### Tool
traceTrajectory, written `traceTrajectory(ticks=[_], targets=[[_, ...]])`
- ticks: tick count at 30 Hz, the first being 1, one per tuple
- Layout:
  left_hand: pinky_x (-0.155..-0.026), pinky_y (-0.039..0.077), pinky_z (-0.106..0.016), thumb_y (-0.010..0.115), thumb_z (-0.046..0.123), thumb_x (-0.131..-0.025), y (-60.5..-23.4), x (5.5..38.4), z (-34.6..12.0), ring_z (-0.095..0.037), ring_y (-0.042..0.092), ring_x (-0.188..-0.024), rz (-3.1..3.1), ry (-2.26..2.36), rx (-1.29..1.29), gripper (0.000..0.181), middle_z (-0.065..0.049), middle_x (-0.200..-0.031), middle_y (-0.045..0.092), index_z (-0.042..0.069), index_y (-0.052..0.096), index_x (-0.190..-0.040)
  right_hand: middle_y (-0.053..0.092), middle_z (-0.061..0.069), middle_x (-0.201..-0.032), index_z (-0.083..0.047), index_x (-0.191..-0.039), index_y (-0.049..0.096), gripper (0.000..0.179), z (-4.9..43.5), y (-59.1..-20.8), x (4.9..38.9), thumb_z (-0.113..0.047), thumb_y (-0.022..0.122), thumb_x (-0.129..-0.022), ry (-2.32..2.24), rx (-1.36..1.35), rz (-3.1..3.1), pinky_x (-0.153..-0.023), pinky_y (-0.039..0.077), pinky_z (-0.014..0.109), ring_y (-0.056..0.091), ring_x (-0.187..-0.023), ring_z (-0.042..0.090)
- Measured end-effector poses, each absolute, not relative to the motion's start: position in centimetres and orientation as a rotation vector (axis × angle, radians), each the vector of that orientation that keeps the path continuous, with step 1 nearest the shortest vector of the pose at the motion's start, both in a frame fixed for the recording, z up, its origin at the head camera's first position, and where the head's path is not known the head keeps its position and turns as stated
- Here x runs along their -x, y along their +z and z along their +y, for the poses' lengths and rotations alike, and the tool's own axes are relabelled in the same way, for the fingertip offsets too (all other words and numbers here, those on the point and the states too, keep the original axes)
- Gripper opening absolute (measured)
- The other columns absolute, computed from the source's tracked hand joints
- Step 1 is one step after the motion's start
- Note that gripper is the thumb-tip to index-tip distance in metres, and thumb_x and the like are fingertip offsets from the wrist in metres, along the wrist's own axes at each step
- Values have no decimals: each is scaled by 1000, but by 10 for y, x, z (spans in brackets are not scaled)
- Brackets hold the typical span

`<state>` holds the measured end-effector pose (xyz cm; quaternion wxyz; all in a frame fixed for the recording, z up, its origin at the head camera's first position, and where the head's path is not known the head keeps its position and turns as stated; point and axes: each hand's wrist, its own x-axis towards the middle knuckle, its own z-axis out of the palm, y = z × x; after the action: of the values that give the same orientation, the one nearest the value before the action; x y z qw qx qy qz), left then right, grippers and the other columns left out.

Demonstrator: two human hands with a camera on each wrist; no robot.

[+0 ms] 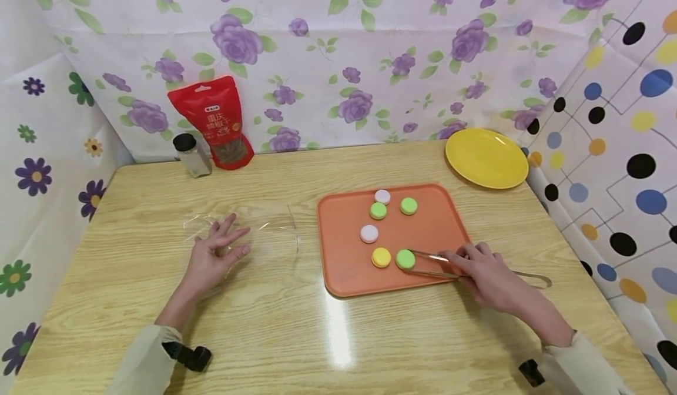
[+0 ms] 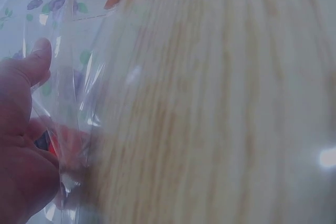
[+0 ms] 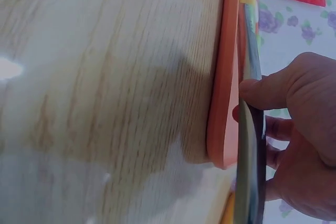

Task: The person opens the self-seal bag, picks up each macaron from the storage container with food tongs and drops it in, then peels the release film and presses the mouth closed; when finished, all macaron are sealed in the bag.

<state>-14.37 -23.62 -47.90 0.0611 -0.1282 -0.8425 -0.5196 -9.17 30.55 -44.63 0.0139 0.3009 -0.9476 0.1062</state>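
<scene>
My right hand (image 1: 489, 277) grips metal tongs (image 3: 251, 140), thumb on one arm and fingers on the other. The tongs' tips lie on either side of a green macaron (image 1: 405, 259) on the orange tray (image 1: 338, 283). Beside it sits a yellow macaron (image 1: 381, 257); farther back are two pale lilac macarons and two more green ones. My left hand (image 1: 214, 257) has its fingers loosely spread at a clear plastic container (image 1: 280, 228). In the left wrist view, the see-through plastic (image 2: 79, 98) stands against the fingers; its exact shape is hard to make out.
A yellow plate (image 1: 486, 158) lies at the back right. At the back left, a red pouch (image 1: 217, 121) and a black-capped jar (image 1: 192, 155) stand close to the flowered backdrop. Patterned sheets border the wooden table (image 1: 275, 336) on both sides.
</scene>
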Motion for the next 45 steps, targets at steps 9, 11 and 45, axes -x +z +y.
traceTrajectory(ticks=[9,11,45], targets=[[-101,-13,-77,76,3,-88,-476,146,-236,-55,10,-144,-2582,-1551,375,36,-25,-153,36,-3,69,-123,54,4,-103,-12,-131,61,56,298,-433,98,7,76,-80,425,-1012,-2807,-60,33,38,44,-87,30],[-102,-12,-77,77,3,-88,-476,146,-237,-55,10,-144,-2581,-1544,366,37,-25,-153,37,-3,69,-123,55,5,-104,-11,-131,61,56,286,-429,105,7,76,-81,424,-1031,-2800,-62,35,40,45,-89,30],[-100,-3,-82,79,3,-85,-473,146,-231,-56,14,-142,-2539,-1518,358,37,-26,-151,39,-3,70,-120,65,16,-110,5,-122,61,32,24,-440,211,-9,70,-94,399,-1525,-2700,-88,44,42,57,-98,30]])
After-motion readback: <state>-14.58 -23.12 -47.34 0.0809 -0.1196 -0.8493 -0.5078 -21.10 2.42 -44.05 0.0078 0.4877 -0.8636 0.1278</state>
